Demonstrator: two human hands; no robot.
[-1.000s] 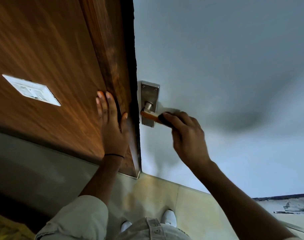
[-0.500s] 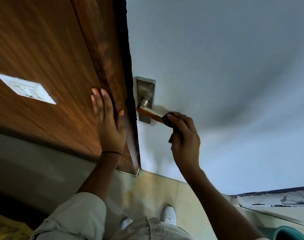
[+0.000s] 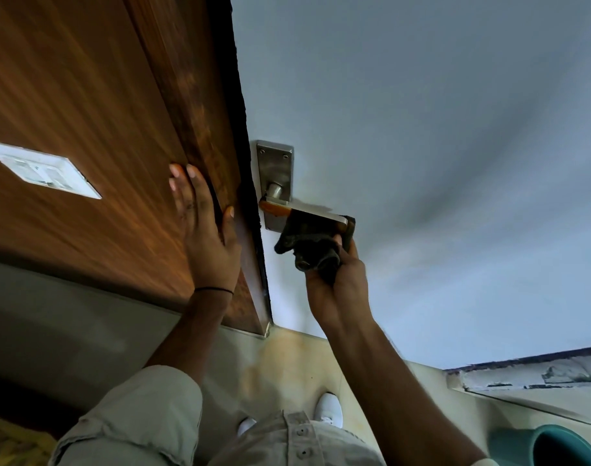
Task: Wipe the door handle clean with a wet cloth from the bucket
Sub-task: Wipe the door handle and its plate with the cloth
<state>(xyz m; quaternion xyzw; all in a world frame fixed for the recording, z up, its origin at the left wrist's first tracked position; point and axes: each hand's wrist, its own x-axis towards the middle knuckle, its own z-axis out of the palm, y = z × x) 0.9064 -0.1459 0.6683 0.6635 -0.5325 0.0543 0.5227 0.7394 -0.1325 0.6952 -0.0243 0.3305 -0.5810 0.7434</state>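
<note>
A metal lever door handle (image 3: pixel 316 215) with an orange-brown grip juts from a steel backplate (image 3: pixel 274 166) on the pale grey door. My right hand (image 3: pixel 334 280) is shut on a dark wet cloth (image 3: pixel 312 245), bunched and pressed against the underside and outer end of the lever. My left hand (image 3: pixel 203 230) lies flat with fingers spread on the brown wooden frame beside the door edge, holding nothing. A teal bucket (image 3: pixel 552 445) shows at the lower right corner on the floor.
A white switch plate (image 3: pixel 43 171) sits on the wood panel at left. Beige floor tiles (image 3: pixel 287 361) lie below, with my white shoes (image 3: pixel 329 410) near the door. A chipped ledge (image 3: pixel 529 373) runs at right above the bucket.
My right hand slid outward along the lever from its middle to its end, and the bunched cloth now shows under the handle. The view shifted so the bucket came into sight. Left hand stayed.
</note>
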